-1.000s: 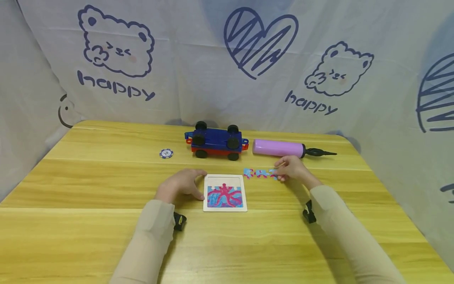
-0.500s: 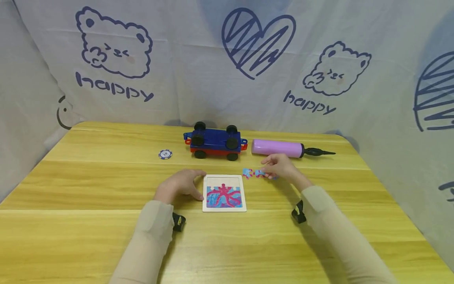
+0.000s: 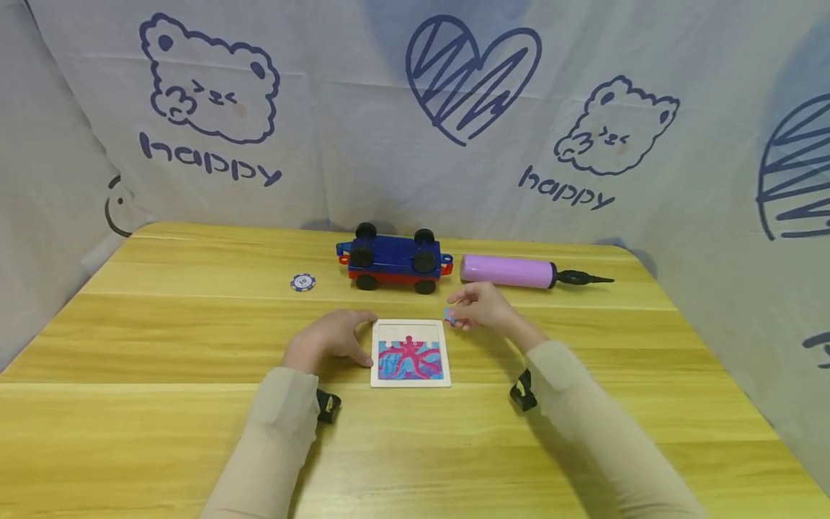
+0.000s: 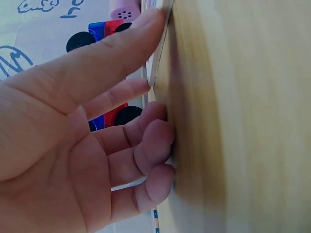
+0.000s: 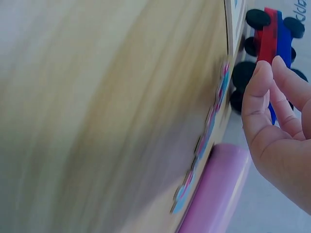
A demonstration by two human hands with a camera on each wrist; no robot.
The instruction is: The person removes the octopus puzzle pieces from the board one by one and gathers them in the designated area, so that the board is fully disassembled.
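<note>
Your left hand (image 3: pixel 329 339), spread wide, touches the white square pink-octopus puzzle tray (image 3: pixel 398 331). Your right hand (image 3: pixel 483 308), fingertips narrowly parted, hovers over pink-and-blue jigsaw pieces (image 5: pixel 210 125) right of it. Yellow wood-grain tabletop (image 3: pixel 155 425) lies beneath it, white bear-printed cloth (image 3: pixel 350 158) behind.

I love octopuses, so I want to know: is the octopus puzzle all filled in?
No, the top of the octopus puzzle is bare and loose pieces lie on the table.
</note>
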